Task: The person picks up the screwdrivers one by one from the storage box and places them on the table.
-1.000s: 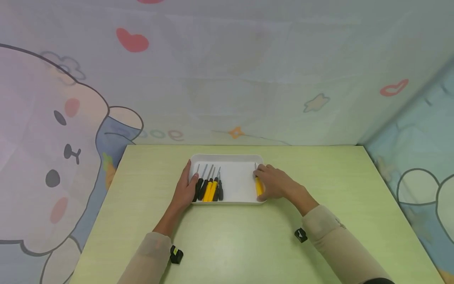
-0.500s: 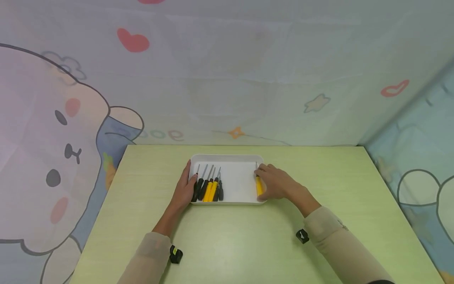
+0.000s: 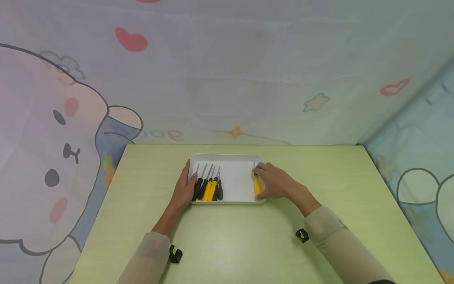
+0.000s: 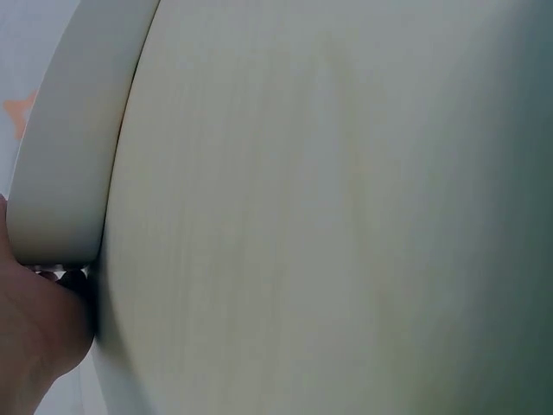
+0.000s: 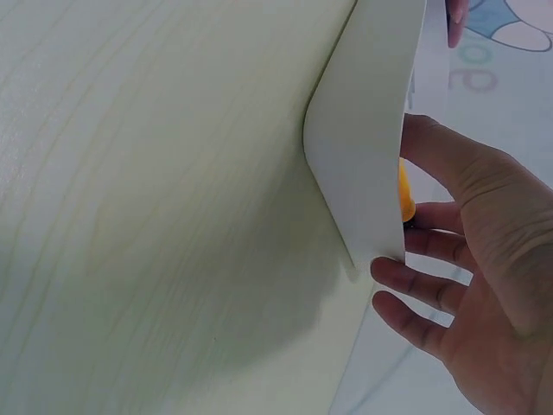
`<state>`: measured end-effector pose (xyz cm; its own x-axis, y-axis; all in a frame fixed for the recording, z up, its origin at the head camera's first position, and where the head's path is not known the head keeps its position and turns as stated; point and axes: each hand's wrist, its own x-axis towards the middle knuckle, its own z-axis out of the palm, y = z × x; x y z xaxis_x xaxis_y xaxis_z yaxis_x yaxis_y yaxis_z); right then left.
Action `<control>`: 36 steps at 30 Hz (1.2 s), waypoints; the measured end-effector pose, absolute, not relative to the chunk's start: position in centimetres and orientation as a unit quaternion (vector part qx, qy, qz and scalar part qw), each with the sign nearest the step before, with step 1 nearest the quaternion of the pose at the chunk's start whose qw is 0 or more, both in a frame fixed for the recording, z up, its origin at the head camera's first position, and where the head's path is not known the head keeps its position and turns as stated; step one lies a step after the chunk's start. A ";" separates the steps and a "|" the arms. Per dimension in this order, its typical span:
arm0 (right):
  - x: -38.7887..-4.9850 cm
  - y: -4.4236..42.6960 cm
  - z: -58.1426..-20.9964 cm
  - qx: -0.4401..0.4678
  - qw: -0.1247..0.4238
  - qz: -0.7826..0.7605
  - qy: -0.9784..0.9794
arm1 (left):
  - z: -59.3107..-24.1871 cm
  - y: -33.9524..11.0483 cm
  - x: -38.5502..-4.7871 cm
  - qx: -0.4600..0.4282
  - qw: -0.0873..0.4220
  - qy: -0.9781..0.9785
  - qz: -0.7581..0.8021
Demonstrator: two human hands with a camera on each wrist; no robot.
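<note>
A white shallow tray lies on the table with several screwdrivers in it. My left hand grips its left side, thumb over the rim beside a black-handled screwdriver. Two yellow-handled screwdrivers and a small black one lie in the same row, tips pointing away. Along the tray's right side, my right hand holds a yellow screwdriver between thumb and fingers. From the right wrist, its yellow handle shows just past the tray wall; the fingertip contact is partly hidden.
The tray stands near the back of a pale wooden table. Behind the table hangs a printed cloth, which also covers the right side. Black wrist devices sit under both sleeves.
The yellow screwdriver in my right hand has shifted slightly left inside the tray. My left hand and the other screwdrivers stay in place.
</note>
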<state>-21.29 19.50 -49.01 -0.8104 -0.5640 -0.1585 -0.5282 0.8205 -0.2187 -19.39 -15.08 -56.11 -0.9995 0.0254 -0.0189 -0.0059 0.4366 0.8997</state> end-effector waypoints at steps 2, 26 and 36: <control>-21.3 19.5 -48.9 -0.289 0.107 -0.081 0.948 | -56.2 -15.1 -19.5 0.009 0.013 0.849 0.529; -21.3 19.8 -47.3 -0.294 0.080 -0.066 0.950 | -56.2 -15.0 -19.3 0.004 0.016 0.850 0.527; -21.4 19.8 -46.5 -0.309 0.061 -0.060 0.947 | -56.2 -15.1 -19.4 0.006 0.012 0.849 0.528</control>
